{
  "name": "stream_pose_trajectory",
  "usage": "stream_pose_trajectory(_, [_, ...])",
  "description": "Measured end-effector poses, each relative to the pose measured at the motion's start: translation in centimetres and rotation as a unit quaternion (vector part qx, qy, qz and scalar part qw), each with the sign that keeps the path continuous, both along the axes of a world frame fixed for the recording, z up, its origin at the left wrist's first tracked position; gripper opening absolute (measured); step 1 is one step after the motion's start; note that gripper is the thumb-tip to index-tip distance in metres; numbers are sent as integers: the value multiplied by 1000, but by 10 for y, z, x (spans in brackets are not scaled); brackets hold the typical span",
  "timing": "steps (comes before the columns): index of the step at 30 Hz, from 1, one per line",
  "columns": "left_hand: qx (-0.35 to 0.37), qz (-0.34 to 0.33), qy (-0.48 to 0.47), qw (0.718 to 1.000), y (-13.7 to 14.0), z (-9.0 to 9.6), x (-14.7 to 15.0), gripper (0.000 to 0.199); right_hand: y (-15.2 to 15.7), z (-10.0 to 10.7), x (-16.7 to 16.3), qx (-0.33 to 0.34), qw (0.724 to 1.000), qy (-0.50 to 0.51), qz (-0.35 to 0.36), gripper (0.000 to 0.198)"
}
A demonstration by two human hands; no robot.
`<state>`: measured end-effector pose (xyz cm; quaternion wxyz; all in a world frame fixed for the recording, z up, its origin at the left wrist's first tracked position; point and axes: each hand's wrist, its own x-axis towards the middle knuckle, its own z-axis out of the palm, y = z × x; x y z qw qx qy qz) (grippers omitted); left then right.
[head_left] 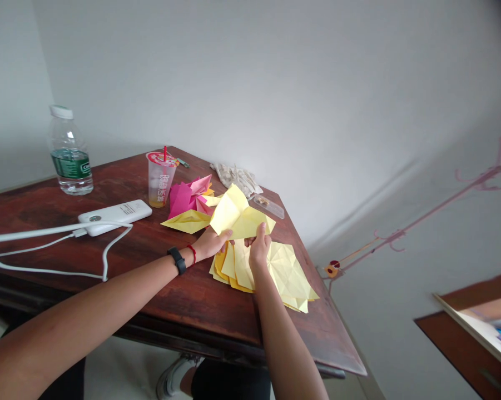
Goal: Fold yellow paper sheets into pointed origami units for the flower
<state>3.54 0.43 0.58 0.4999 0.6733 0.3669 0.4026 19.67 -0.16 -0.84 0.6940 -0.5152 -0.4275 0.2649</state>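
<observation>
A partly folded sheet of pale yellow paper (pixel 242 218) is held up between both hands over the table. My left hand (pixel 212 242) pinches its lower left edge, and a dark band and a red string circle that wrist. With the thumb on top, my right hand (pixel 258 247) grips the paper's lower right part; its other fingers are mostly hidden beneath. Under the hands lies a stack of creased yellow sheets (pixel 289 272). Just left of the held sheet are a flat folded yellow piece (pixel 187 221) and magenta and pink folded paper (pixel 182 197).
A power bank (pixel 115 215) with a white cable (pixel 50 273) lies on the dark wooden table (pixel 183 300). Behind it stand a water bottle (pixel 70 153) and a drink cup (pixel 160 180) with a straw. A cloth (pixel 238 179) and a clear plastic box (pixel 270 206) rest near the wall.
</observation>
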Motion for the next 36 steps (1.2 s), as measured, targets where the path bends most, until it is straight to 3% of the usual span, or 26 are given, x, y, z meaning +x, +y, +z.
stream_pose_trajectory(16, [5,-20,28,999,4,-7,0,44,2,-5,2,-12,1000,-20,4,57])
stream_pose_trajectory(27, [-13,-14,3,1000,1,-6,3,22,-2,0,-8,-18,993,-33,108,31])
stream_pose_trajectory(36, [5,-35,2,999,3,-9,3,30,-4,3,-8,-33,989,-21,142,27])
